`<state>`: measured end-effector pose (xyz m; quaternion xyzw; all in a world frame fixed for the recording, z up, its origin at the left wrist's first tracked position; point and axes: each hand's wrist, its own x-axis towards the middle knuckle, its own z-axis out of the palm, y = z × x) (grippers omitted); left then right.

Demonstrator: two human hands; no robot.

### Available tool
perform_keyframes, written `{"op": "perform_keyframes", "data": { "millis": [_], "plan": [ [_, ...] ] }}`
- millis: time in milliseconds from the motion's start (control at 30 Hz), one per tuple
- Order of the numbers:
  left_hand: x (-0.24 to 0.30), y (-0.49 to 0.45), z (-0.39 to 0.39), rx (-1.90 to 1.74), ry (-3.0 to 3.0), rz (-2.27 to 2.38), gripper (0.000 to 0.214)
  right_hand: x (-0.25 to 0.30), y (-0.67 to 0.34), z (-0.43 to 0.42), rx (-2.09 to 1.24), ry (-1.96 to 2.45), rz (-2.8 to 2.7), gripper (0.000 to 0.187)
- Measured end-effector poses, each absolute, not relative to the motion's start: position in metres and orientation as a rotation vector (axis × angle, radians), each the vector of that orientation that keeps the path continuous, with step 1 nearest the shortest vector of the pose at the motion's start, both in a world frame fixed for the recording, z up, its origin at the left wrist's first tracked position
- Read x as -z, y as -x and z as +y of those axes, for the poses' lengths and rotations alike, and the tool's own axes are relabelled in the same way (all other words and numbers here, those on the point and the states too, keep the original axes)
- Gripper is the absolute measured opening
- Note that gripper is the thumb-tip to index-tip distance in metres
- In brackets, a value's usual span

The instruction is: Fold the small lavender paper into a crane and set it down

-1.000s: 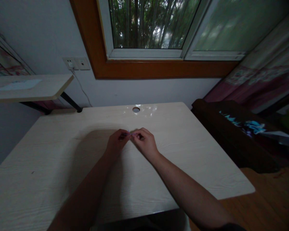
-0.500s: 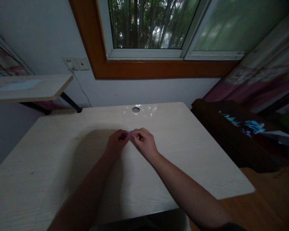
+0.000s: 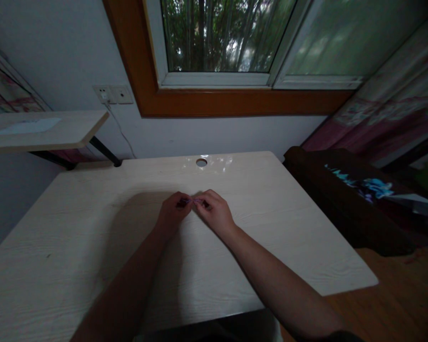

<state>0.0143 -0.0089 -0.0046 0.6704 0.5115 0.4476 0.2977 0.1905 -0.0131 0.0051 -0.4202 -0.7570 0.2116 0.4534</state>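
Observation:
My left hand [image 3: 171, 212] and my right hand [image 3: 216, 212] meet over the middle of a pale wooden desk [image 3: 74, 228]. Both are closed in a pinch on a small thin purplish object [image 3: 191, 201] stretched between their fingertips. The object is too small and dim to name. My wrists rest near the desk top and my forearms run back toward the near edge.
A round cable hole [image 3: 201, 162] sits at the desk's far edge. A raised side shelf [image 3: 39, 129] stands at the left, a wall socket [image 3: 113, 94] behind it. Dark wooden furniture [image 3: 342, 199] with a colourful item lies at the right, under a window [image 3: 235, 38].
The hands stay in place; the fingertips have shifted slightly closer together on the small object.

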Motion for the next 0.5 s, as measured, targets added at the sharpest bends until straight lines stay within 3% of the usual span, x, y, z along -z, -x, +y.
{"op": "perform_keyframes", "data": {
  "millis": [500],
  "plan": [
    [0.0043, -0.0147, -0.0087, -1.209, -1.762, 1.392, 0.01, -0.005, -0.1903, -0.015, -0.484, 1.044, -1.871, 0.014]
  ]
}}
